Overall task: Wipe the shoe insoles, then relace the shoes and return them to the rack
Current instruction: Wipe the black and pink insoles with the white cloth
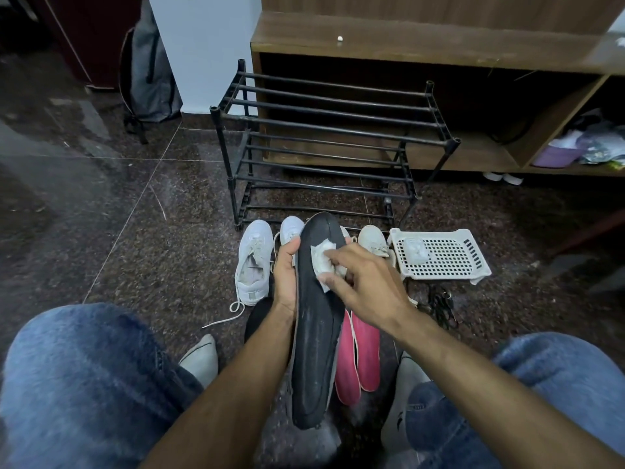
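The black metal rack [333, 137] is the anchor here, standing empty against the wooden cabinet [422, 38], so nothing's been put back yet. Right in front of the rack on the floor sit the white shoes [254, 262], at least three that I can count, and the leftmost one has its lace trailing loose, so relacing looks like it's still to come. Just right of the rack's front foot there's a white plastic basket [443, 255] with what looks like a wad of wipes in it. Closer to the person than the rack, held up over the shoes, is the long black insole [316, 333]; the left hand [285, 275] has its grip wrapped round the insole's left edge near the toe end, thumb on top. The right hand [367, 286] pinches a white wipe [323, 260] and presses it on the toe part. Two pink insoles [358, 353] lie on the floor under it; can't tell if they're wiped. My read: still early, mid-wiping.
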`<state>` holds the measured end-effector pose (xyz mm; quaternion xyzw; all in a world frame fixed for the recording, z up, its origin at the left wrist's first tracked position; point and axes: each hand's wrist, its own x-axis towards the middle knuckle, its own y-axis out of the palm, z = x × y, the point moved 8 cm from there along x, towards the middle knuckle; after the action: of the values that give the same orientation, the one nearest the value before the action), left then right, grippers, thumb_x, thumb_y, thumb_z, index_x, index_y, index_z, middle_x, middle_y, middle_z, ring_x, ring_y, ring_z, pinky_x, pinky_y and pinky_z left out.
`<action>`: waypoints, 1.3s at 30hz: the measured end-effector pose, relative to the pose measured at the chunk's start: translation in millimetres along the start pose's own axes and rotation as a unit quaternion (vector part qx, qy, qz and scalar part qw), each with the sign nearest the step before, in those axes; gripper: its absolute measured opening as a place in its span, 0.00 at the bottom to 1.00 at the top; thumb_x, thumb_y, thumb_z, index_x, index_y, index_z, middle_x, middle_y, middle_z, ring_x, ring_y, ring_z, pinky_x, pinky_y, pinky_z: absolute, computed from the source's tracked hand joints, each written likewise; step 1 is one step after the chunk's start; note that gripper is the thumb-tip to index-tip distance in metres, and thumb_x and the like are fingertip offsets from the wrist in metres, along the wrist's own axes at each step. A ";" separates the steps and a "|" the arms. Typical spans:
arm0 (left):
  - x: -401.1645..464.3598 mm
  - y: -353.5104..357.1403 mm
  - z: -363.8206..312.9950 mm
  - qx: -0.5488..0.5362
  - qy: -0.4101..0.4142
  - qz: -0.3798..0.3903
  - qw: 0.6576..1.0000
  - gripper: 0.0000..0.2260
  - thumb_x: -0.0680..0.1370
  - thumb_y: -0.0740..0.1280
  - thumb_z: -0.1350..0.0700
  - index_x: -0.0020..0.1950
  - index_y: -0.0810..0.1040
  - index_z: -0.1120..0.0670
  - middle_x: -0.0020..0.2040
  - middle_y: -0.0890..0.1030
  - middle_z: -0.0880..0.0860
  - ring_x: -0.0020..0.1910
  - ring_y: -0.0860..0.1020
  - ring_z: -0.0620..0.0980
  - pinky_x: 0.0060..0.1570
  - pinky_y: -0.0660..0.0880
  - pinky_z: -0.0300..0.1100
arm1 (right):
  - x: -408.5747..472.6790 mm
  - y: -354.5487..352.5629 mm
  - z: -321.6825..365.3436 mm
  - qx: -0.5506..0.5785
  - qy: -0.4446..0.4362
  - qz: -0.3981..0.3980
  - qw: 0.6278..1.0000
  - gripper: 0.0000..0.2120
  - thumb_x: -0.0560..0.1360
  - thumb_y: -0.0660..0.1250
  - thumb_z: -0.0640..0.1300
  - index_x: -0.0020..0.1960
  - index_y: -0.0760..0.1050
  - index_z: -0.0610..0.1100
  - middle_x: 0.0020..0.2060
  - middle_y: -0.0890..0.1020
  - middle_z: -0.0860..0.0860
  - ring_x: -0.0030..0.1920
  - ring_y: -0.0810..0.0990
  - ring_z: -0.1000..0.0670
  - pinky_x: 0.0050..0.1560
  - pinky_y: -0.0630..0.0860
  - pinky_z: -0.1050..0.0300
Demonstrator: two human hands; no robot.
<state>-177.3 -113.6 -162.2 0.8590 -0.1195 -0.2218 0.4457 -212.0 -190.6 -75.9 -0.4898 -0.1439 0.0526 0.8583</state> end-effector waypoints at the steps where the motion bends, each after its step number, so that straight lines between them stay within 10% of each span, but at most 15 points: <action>1: 0.6 0.8 1.3 0.005 0.002 0.000 1.000 0.29 0.75 0.61 0.45 0.68 0.73 0.64 0.66 0.74 0.64 0.61 0.75 0.57 0.67 0.69 0.49 | 5.5 2.8 -2.9 -0.015 0.021 0.011 1.000 0.12 0.77 0.67 0.52 0.58 0.79 0.48 0.50 0.79 0.54 0.50 0.79 0.49 0.46 0.75 0.52; 6: 2.8 -4.6 2.2 0.010 0.001 -0.006 1.000 0.27 0.66 0.73 0.46 0.59 0.80 0.63 0.56 0.81 0.62 0.54 0.80 0.58 0.59 0.75 0.49 | 7.2 11.8 7.1 0.016 0.028 0.027 0.999 0.07 0.76 0.68 0.47 0.52 0.82 0.48 0.46 0.81 0.53 0.48 0.80 0.46 0.49 0.76 0.50; 12: 3.3 0.2 18.1 -0.008 -0.013 -0.002 1.000 0.24 0.78 0.54 0.47 0.39 0.85 0.59 0.37 0.83 0.58 0.36 0.82 0.53 0.40 0.79 0.42 | 31.1 -9.1 -3.9 -0.111 0.018 0.019 0.993 0.10 0.79 0.62 0.51 0.53 0.81 0.50 0.50 0.79 0.53 0.51 0.79 0.44 0.48 0.75 0.50; 20: 4.4 -8.2 6.0 -0.034 0.019 -0.032 0.999 0.14 0.72 0.61 0.50 0.37 0.81 0.57 0.35 0.81 0.54 0.34 0.80 0.49 0.39 0.76 0.39 | 3.4 19.0 13.9 -0.024 -0.009 0.045 0.999 0.08 0.78 0.65 0.46 0.51 0.83 0.48 0.45 0.79 0.52 0.46 0.80 0.45 0.44 0.76 0.49; 27: -8.0 11.3 27.3 0.000 -0.067 0.026 0.997 0.26 0.74 0.55 0.42 0.44 0.85 0.59 0.40 0.82 0.60 0.37 0.79 0.58 0.43 0.75 0.51 | 50.3 -21.6 -24.5 -0.110 0.115 -0.048 0.986 0.09 0.78 0.64 0.50 0.54 0.81 0.51 0.54 0.80 0.53 0.55 0.78 0.44 0.49 0.73 0.52; 33: -1.6 -9.3 12.8 -0.047 0.015 -0.027 0.998 0.14 0.69 0.69 0.47 0.43 0.83 0.59 0.40 0.81 0.57 0.42 0.80 0.52 0.48 0.75 0.44 | 26.4 18.9 10.7 -0.067 0.011 0.076 0.995 0.09 0.78 0.64 0.48 0.53 0.81 0.51 0.47 0.79 0.53 0.51 0.79 0.46 0.49 0.75 0.48; 39: -3.0 4.8 24.2 -0.025 -0.055 0.020 0.998 0.24 0.74 0.55 0.43 0.45 0.85 0.59 0.40 0.82 0.60 0.36 0.79 0.58 0.43 0.72 0.49 | 49.7 -13.3 -26.4 -0.116 0.125 -0.032 0.985 0.09 0.78 0.63 0.48 0.52 0.81 0.49 0.52 0.80 0.52 0.53 0.78 0.42 0.48 0.73 0.52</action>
<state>-191.7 -132.4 -169.6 0.8319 -0.1550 -0.2626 0.4637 -157.4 -207.8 -67.4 -0.5836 -0.0564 -0.0532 0.8083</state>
